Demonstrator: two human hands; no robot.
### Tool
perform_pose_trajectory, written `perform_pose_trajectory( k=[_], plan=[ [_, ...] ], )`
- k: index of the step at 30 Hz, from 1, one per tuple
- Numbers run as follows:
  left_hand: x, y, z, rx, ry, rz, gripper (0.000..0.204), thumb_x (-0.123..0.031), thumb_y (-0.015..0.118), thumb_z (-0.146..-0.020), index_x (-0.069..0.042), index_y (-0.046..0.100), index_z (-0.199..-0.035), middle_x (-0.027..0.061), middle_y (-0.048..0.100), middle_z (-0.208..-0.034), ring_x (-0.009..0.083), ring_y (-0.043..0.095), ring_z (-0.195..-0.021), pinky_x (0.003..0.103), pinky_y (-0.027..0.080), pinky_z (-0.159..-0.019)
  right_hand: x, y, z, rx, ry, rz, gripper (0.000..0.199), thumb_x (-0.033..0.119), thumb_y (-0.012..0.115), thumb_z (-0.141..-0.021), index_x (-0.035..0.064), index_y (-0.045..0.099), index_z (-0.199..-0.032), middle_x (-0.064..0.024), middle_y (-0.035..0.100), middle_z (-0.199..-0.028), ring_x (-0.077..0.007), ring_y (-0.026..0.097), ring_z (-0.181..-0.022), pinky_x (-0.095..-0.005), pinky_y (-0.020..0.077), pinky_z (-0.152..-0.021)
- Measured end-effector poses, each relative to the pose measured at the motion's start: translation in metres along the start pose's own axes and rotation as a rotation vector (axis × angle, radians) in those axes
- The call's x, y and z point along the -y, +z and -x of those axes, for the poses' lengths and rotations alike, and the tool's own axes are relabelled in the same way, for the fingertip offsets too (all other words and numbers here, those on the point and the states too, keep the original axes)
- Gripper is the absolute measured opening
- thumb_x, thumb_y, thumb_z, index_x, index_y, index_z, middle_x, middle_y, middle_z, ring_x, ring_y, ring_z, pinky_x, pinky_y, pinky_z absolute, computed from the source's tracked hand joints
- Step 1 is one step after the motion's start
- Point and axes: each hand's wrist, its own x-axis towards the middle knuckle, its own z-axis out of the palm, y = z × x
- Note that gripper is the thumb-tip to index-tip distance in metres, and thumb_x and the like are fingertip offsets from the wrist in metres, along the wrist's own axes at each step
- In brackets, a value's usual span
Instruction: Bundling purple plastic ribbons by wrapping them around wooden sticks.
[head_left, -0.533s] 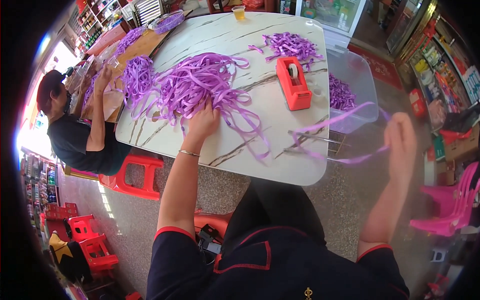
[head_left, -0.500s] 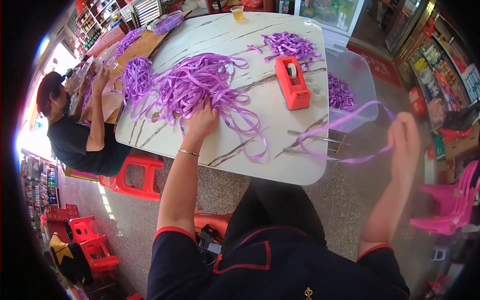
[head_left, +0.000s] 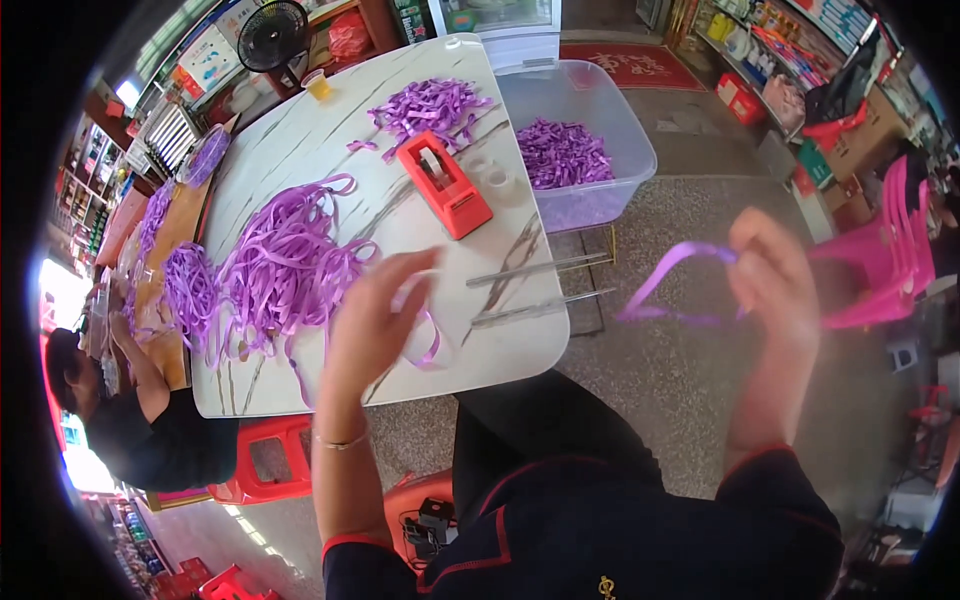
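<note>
My right hand [head_left: 772,268], smeared by motion, is closed on a purple strap [head_left: 672,262] that hangs as a loop off the table's right side. Over the table's near part, my left hand [head_left: 378,312] is raised with thumb and fingers apart. A loose purple strap end curves just beside its fingers. Left of that hand lies a big tangled pile of purple straps [head_left: 285,255]. Two thin metal rods [head_left: 540,268] stick out past the table's right edge, between my hands.
On the marble-patterned table [head_left: 400,215] are a red tape dispenser [head_left: 446,190], tape rolls [head_left: 495,178], a heap of short purple bundles [head_left: 428,110] and a cup [head_left: 317,85]. A clear bin [head_left: 625,165] holds more bundles. Another person [head_left: 150,425] works at left; pink chairs [head_left: 885,250] stand right.
My left hand has come up off the strap pile and its fingers have spread. My right hand still holds the looped strap, now farther from the table. The view has turned rightward.
</note>
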Motion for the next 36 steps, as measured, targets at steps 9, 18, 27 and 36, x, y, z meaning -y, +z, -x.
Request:
perform_pose_trajectory(
  k=[9,18,27,36],
  plan=[
    [-0.077,0.072,-0.038,0.456,-0.059,0.946,0.034,-0.023,0.038,-0.096,0.004,0.057,-0.107,0.0091,0.061,-0.101,0.0153,0.053,-0.101,0.029,0.038,-0.092,-0.015,0.017,-0.007,0.321,0.281,-0.015,0.008,0.003,0.055,-0.079,0.0058,0.049,-0.084,0.0017,0.050,-0.066,-0.0046,0.048,-0.058,-0.0192,0.0367,-0.052],
    [-0.070,0.089,-0.032,0.595,-0.220,1.033,0.022,-0.018,0.054,-0.090,0.003,0.062,-0.094,0.0064,0.064,-0.084,0.0101,0.058,-0.080,0.024,0.045,-0.076,-0.040,0.021,-0.010,0.356,0.227,0.028,0.006,0.004,0.054,-0.081,0.0051,0.049,-0.084,0.0015,0.049,-0.069,-0.0049,0.048,-0.061,-0.0200,0.0381,-0.054],
    [-0.067,0.093,-0.031,0.549,-0.232,1.080,0.025,-0.018,0.049,-0.092,0.004,0.062,-0.096,0.0076,0.065,-0.084,0.0121,0.058,-0.083,0.026,0.043,-0.082,-0.050,0.021,-0.008,0.317,0.219,0.000,0.005,0.002,0.053,-0.082,0.0046,0.049,-0.084,0.0016,0.049,-0.069,-0.0051,0.048,-0.062,-0.0201,0.0382,-0.055],
    [-0.068,0.094,-0.031,0.565,-0.239,0.946,0.018,-0.012,0.053,-0.088,0.003,0.062,-0.093,0.0065,0.065,-0.080,0.0090,0.059,-0.073,0.023,0.046,-0.069,-0.051,0.024,-0.007,0.220,0.168,0.144,0.006,0.001,0.057,-0.080,0.0045,0.053,-0.083,-0.0003,0.051,-0.070,-0.0071,0.050,-0.062,-0.0213,0.0407,-0.056]
  ],
)
